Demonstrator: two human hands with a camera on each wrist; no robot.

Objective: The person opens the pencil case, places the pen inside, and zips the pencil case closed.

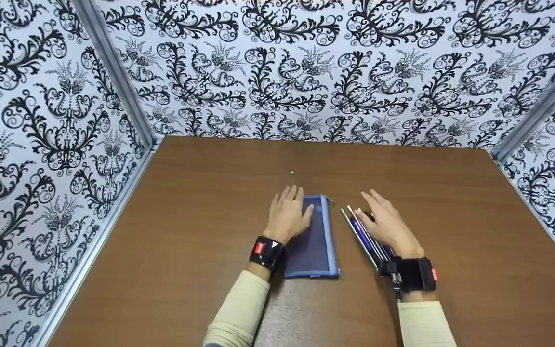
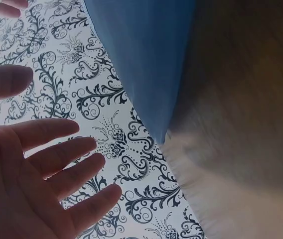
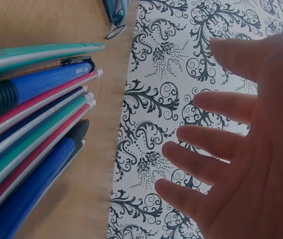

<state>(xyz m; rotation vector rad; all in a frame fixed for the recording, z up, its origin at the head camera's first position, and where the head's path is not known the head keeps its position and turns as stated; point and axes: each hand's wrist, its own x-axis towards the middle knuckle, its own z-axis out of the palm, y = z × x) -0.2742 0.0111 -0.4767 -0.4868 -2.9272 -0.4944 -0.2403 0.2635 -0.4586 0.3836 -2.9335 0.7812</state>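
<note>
A blue zippered mesh pouch [image 1: 312, 241] lies flat near the middle of the table. Over its left side is my left hand [image 1: 288, 216], its fingers spread and straight, holding nothing; whether it touches the pouch I cannot tell. To the right, several pencils and blue pens [image 3: 37, 124] lie side by side in a loose bundle. My right hand [image 1: 387, 224] hovers above them, and in the right wrist view its extended fingers [image 3: 206, 139] are apart from the bundle. Part of the bundle is hidden beneath that hand and wrist in the head view.
The brown wooden table [image 1: 200, 193] is bordered by patterned black-and-white walls [image 1: 306, 72] at the back and both sides. Metal posts [image 1: 118, 72] stand at the corners. The pouch's zip pull [image 3: 115, 31] sticks out at its far right corner.
</note>
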